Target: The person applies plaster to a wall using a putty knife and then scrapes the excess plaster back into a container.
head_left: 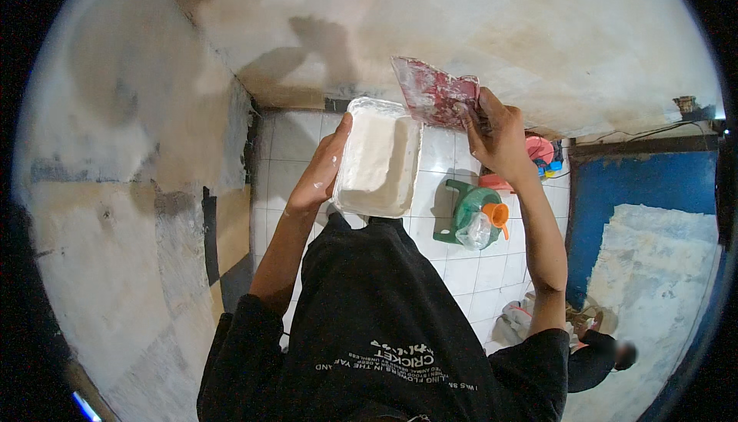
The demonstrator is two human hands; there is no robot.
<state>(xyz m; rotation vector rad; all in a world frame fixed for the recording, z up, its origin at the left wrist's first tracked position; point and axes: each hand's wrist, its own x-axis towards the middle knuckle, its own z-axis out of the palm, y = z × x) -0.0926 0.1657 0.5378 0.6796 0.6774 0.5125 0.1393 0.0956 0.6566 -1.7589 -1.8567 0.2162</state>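
Note:
My left hand (323, 172) grips the left side of a white rectangular tub (415, 191), holding it in front of my body. White, paste-like filler (369, 149) coats the inside of the tub, and its rim is smeared with it. In my right hand (496, 134) is a red, flat putty spreader (434, 93), streaked with white paste. My fingers pinch its right end. The spreader is raised just beyond the tub's upper right corner, near the patchy wall (538, 38). Specks of white stick to my left hand.
On the white tiled floor (492, 272) a green stool (465, 199) carries an orange cup (496, 214) and a clear plastic bag (474, 231). Pink and blue items lie behind my right forearm. A person (596, 360) is at the lower right, beside a blue, partly white-coated wall (642, 176).

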